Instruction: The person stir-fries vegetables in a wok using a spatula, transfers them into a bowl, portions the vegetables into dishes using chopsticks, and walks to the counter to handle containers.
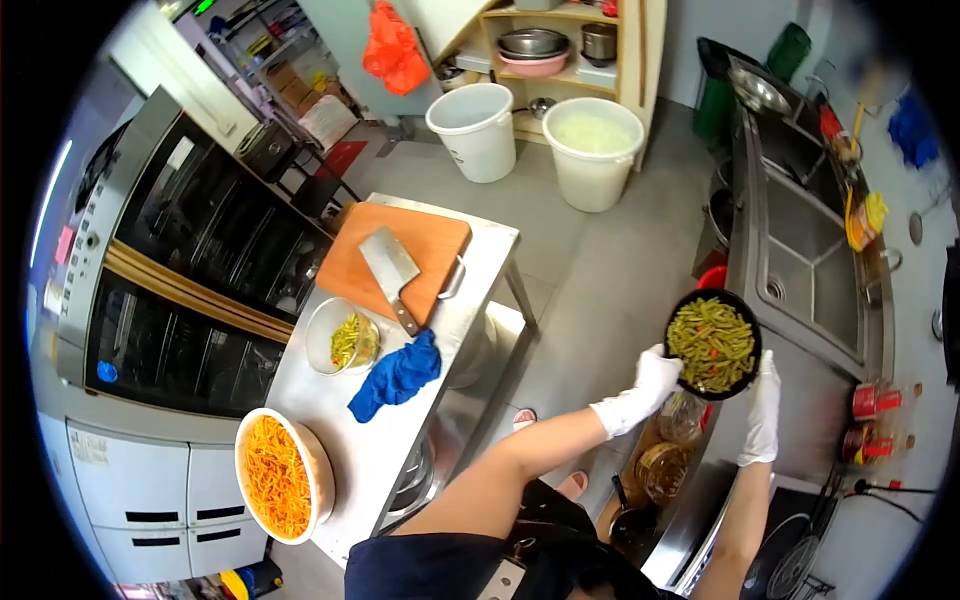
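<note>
Left hand (655,384) and right hand (763,410) pinch the black bowl (743,309) between opposing fingers, likely keeping green beans (710,345) level.

Grey floor (610,270) lies between a sink (815,255) and a metal table (350,455) beside apparent ovens (195,220).

This looks like a commercial kitchen: a stainless-steel sink (812,262), metal worktable (362,462), cleaver (388,258) on a chopping board (344,246), large white buckets (475,142).

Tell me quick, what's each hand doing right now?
Left hand: closed on the near left edge of the bowl of beans.
Right hand: holding the bowl's right side, fingers partly hidden.
</note>
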Demonstrator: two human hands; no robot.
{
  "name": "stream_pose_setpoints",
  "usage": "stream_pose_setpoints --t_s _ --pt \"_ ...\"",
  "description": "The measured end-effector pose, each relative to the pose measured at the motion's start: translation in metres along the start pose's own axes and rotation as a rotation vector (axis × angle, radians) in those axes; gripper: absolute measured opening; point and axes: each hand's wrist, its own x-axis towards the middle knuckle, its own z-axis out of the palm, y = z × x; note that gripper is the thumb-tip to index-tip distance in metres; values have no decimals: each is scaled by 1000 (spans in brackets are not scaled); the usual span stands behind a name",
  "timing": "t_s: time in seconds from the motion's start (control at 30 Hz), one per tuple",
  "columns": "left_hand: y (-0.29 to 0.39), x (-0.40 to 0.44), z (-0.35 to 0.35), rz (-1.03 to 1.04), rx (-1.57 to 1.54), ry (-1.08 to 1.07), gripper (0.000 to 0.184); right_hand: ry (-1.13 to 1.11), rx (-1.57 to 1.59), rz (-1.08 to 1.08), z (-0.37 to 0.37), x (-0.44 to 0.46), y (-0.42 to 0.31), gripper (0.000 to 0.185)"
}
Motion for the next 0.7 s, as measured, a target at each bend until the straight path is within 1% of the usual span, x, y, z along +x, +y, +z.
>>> stream_pose_setpoints --t_s 0.03,0.07,0.1,0.13,0.17,0.2,0.23,0.27,0.3,0.33,0.37,0.43,0.5,0.53,0.57,0.6,0.63,0.67,0.7 --pt "13 4 -26 22 16 6 28 -23 -19 19 39 -10 -10 53" --pt "14 17 -54 107 17 39 29 -65 19 15 79 -17 -17 51" --pt "43 9 -79 61 -26 111 26 -107 56 19 118 -23 -21 49" --pt "65 7 -106 80 -59 131 25 -165 77 -20 155 -25 -20 47" --pt "73 13 -137 107 -9 199 25 -222 100 -55 192 -29 -20 45" --pt "95 8 -163 134 -47 216 23 -326 105 -109 230 -38 -25 43" --pt "101 15 -192 203 9 285 24 -365 64 -148 256 -21 -5 42" --pt "127 4 -215 198 76 340 26 -439 -195 -348 287 -28 -11 41" --pt "139 3 -242 192 88 373 29 -450 65 4 321 -28 -8 41" --pt "153 -4 -262 289 44 398 28 -547 76 32 348 -25 -3 40" --pt "159 -2 -286 314 -62 394 27 -551 102 90 377 -21 4 38" --pt "172 -3 -327 249 -70 549 26 -646 4 81 426 -14 19 34" --pt "186 -17 -359 266 -74 618 26 -701 -73 126 472 -4 37 28" --pt "190 -20 -371 263 -130 658 25 -744 -100 190 490 1 47 25" --pt "193 -25 -374 279 -161 724 24 -720 -213 214 503 1 57 24" --pt "198 -32 -380 271 -159 762 23 -811 -240 72 522 5 93 25" --pt "202 -39 -386 265 -160 818 23 -953 -527 -136 534 -2 112 26" --pt "202 -43 -392 234 -152 922 19 -1054 -784 -389 545 -9 131 28" --pt "193 -43 -400 328 -227 969 19 -1135 -945 -676 552 -28 127 28"
